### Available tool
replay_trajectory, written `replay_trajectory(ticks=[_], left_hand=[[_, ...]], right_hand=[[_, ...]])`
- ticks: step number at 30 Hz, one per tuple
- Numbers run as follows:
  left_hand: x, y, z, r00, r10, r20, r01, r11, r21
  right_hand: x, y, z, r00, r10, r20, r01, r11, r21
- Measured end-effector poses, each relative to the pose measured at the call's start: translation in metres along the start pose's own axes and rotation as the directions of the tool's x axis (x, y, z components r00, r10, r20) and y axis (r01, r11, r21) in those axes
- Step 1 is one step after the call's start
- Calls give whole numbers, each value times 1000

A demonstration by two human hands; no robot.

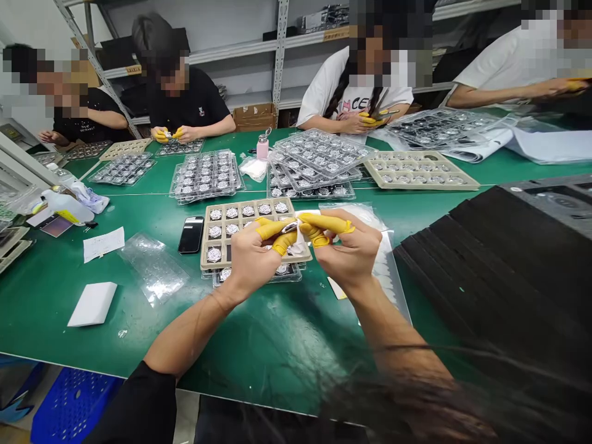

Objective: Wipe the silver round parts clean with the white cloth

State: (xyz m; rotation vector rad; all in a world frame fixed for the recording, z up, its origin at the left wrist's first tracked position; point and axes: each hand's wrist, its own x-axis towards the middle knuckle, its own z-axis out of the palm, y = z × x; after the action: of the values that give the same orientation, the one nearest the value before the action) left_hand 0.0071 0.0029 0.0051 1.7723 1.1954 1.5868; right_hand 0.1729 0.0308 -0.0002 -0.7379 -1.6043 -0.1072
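While the left hand (252,262) and right hand (346,246) clamp a small silver disc (290,227) between yellow finger cots (272,229), it sits midway between them, long axis unclear, over the right end of a beige tray (240,205); a phone (191,235) lies left.

parts tray (209,264) on blister tray (245,279) | phone (191,235) left of trays | foam sheets (499,265) right of trays
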Motion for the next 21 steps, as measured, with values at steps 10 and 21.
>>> replay_trajectory(ticks=[10,21], left_hand=[[3,-10,0,985,170,-37,-166,981,102],[20,-27,-5,997,65,-35,-66,997,-27]], right_hand=[[-1,7,-12,979,-16,204,78,951,-301],[10,-11,3,447,674,588,-887,247,391]])
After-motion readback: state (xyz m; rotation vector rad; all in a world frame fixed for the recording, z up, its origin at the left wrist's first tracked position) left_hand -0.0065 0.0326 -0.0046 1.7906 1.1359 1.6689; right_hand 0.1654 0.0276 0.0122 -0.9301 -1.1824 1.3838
